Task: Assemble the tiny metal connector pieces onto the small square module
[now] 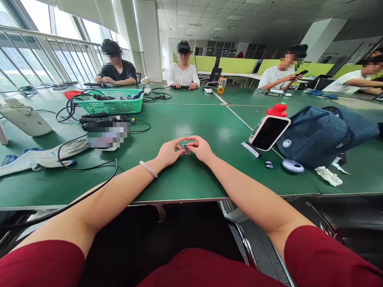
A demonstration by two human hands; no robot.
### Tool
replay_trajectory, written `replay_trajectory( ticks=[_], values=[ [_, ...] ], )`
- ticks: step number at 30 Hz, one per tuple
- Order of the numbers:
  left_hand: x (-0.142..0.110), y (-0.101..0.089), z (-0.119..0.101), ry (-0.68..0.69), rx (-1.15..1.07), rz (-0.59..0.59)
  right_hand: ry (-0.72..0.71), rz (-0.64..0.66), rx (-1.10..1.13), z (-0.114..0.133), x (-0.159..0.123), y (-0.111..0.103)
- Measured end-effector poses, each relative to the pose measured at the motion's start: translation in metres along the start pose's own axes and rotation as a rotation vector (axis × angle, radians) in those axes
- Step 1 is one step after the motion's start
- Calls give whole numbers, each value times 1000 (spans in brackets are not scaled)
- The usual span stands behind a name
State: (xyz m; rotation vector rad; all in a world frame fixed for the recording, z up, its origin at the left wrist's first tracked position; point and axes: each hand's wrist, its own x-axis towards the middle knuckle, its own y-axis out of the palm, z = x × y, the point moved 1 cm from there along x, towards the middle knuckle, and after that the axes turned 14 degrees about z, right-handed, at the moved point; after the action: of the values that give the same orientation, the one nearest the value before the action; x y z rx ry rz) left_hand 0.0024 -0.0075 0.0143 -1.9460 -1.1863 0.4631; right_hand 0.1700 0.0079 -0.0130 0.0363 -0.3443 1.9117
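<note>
My left hand [171,152] and my right hand [201,149] meet over the green table [167,183], fingertips almost touching. Pinched between them is a small silvery object [184,146], too small and too covered by fingers to name. Right below it, at the fingertips, lie a few tiny shiny bits [185,154]. Both hands are closed, thumb against fingers. A pale bangle [149,169] circles my left wrist.
Left are white gloves [44,158], a black cable [98,174], a green basket [112,104] and a white bottle [26,117]. Right are a phone [269,133] leaning on a red-lidded bottle [277,110], a blue backpack [317,135] and a round case [292,166]. Several people sit across the table.
</note>
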Motion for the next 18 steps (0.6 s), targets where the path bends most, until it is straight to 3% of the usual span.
replay_trajectory(
  ticks=[8,15,18],
  values=[
    [0,3,0,5,-7,14,-5,28,-130,10,-5,3],
    [5,4,7,-77,14,-37,124,35,-727,25,-12,-6],
    [6,3,8,-84,23,-33,178,78,-812,26,-14,-7]
  ],
)
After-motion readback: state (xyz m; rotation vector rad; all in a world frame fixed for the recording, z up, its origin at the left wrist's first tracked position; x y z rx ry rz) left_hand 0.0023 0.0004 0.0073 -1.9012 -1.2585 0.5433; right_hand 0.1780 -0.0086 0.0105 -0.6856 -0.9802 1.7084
